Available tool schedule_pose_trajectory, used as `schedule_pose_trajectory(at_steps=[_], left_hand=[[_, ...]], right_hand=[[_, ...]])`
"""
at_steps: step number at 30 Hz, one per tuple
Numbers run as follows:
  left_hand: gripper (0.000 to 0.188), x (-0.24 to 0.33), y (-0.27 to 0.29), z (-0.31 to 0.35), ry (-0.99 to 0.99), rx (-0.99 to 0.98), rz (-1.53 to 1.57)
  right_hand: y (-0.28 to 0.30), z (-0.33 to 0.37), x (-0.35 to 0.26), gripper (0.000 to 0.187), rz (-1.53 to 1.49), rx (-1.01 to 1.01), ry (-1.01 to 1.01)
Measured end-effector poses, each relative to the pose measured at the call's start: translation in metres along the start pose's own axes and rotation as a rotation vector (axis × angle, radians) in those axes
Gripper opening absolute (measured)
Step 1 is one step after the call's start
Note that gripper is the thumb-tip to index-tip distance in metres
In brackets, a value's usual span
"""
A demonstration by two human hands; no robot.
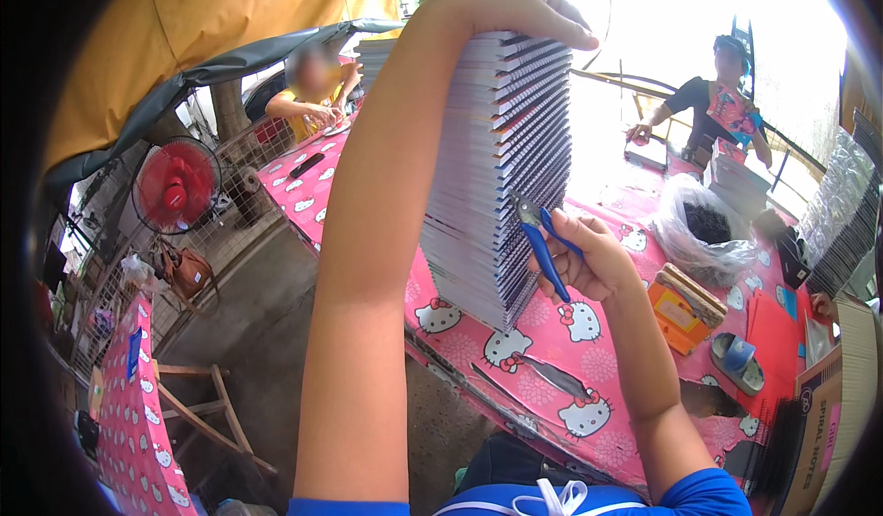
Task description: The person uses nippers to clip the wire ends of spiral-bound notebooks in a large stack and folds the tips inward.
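Trimming the spirals (541, 139) seems the step in hand: the right hand (596, 257) grips blue cutters (544, 260) against the notebook stack (471, 180) on the desk (543, 337); the left hand (526, 8) lies open over its top. Snipping calls for steadiness.

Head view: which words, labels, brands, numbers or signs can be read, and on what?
Cardboard box: large lettering on its side, legible but not copied here.
Pink label on it: dark lettering, not copied.
Orange-and-yellow pack: any print too small to read.
Spiral-bound notebook stack: no readable text on the visible sides.
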State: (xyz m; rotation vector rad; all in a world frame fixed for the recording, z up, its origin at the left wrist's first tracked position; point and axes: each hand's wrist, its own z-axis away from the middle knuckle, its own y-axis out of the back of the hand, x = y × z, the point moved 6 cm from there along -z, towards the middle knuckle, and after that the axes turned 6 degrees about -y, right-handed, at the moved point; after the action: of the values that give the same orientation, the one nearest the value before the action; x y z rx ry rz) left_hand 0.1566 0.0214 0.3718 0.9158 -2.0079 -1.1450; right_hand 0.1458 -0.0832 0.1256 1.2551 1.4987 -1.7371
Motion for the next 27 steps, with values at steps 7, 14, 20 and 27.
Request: schedule_pose_trajectory(at_steps=[7, 14, 20, 27], left_hand=[[0.037, 0.006, 0.001, 0.004, -0.011, -0.012, -0.074], [0.037, 0.007, 0.001, 0.005, 0.035, -0.029, 0.007], [0.035, 0.006, 0.004, 0.005, 0.002, 0.064, -0.051], [0.024, 0.033, 0.046, 0.070, -0.618, 1.288, -0.526]], right_hand=[[-0.026, 0.036, -0.021, 0.040, 1.276, 0.709, 0.988], [0.014, 0.008, -0.007, 0.038, 0.580, 0.334, 0.149], [0.001, 0.018, -0.006, 0.038, 0.814, 0.467, 0.460], [-0.016, 0.014, -0.004, 0.035, 1.055, 0.594, 0.829]])
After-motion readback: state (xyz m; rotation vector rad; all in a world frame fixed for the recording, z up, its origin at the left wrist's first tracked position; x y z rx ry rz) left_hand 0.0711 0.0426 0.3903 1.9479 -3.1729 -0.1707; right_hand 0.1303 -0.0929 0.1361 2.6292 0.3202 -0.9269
